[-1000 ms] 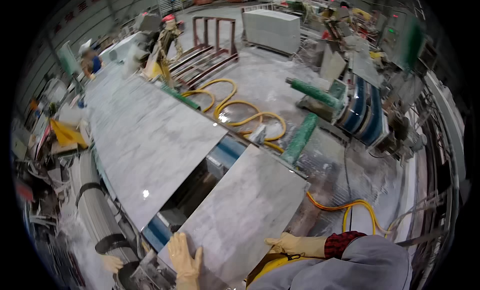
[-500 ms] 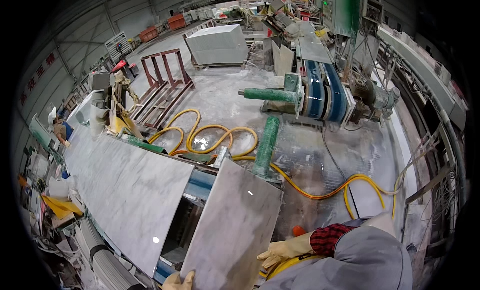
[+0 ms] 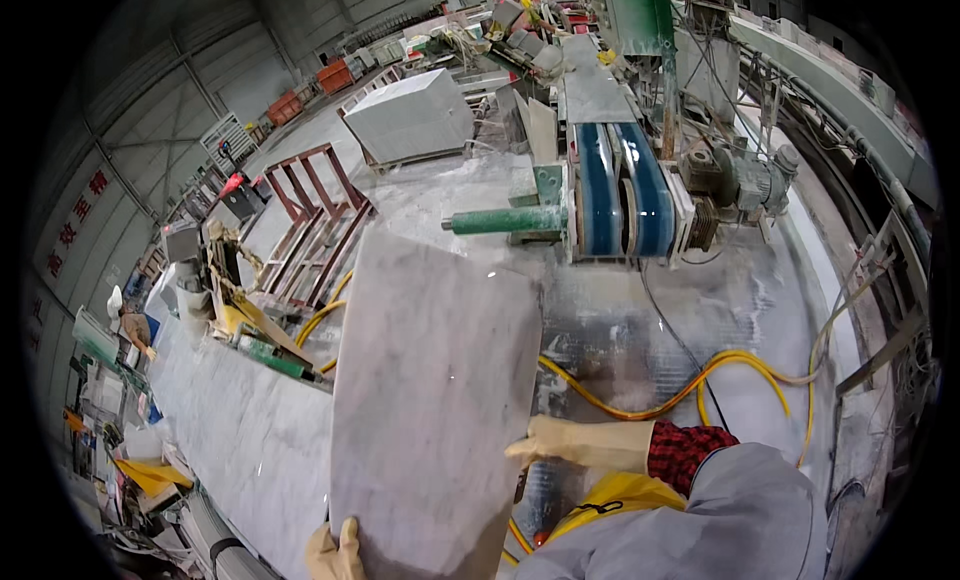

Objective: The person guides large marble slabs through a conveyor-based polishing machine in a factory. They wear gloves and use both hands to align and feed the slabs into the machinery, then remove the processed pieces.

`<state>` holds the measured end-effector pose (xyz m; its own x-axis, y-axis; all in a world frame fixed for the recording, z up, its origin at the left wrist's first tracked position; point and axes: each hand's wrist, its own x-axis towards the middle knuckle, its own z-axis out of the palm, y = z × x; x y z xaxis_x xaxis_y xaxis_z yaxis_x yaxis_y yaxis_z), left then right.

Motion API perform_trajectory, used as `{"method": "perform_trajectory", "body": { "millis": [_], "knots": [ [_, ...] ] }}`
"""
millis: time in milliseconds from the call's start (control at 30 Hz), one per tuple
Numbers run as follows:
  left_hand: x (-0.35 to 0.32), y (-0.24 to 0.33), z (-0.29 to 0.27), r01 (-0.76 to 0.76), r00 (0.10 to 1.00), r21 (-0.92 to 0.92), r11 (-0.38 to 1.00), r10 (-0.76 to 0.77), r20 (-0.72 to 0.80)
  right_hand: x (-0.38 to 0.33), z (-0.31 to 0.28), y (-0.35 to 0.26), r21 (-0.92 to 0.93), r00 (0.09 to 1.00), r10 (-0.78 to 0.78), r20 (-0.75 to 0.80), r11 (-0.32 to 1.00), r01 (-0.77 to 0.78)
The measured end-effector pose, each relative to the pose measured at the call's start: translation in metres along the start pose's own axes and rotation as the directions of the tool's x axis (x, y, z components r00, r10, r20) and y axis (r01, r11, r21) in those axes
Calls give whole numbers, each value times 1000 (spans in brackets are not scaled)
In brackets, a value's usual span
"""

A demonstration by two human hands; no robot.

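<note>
A grey-veined white marble slab (image 3: 430, 380) stands tilted up in front of me. It hides the blue conveyor parts that lay behind it. My left hand (image 3: 335, 552), in a cream rubber glove, grips its lower left edge with the thumb over the face. My right hand (image 3: 560, 438), gloved alike, closes on its right edge, the fingers partly out of sight. Left of the slab lies a larger marble slab (image 3: 240, 420), flat and partly covered by the one I hold.
Ahead are a green roller (image 3: 505, 220) and a machine with blue belts (image 3: 600, 190). A yellow hose (image 3: 640, 412) snakes over the wet floor. A brown metal rack (image 3: 315, 215) and a white stone block (image 3: 412, 118) stand farther off. At far left another person (image 3: 132, 325) is at work.
The held slab has risen and swung more upright, now covering the gap beside the larger slab. My right hand has moved up with its edge. The view has shifted slightly.
</note>
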<state>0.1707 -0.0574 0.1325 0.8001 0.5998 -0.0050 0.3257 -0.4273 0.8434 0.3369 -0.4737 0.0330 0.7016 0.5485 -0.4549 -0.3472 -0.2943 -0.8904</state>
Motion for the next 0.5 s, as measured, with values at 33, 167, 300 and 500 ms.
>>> {"method": "perform_trajectory", "body": {
  "millis": [33, 167, 300, 500],
  "knots": [
    [6, 15, 34, -78, 997, -95, 992, 80, 19, 11, -37, 5, -201, 999, -8, -40, 980, -1],
    [31, 103, 169, -47, 999, 18, 999, 47, -19, -26, -156, -52, 80, 951, -55, -305, 993, 83],
    [36, 149, 314, -77, 973, -357, 931, 148, 175, -40, -274, -35, 140, 851, -240, -467, 930, 340],
    [2, 180, 472, 159, 905, -348, 924, 5, 426, -84, -384, -10, 442, 754, 54, -655, 836, 324]
  ]
}}
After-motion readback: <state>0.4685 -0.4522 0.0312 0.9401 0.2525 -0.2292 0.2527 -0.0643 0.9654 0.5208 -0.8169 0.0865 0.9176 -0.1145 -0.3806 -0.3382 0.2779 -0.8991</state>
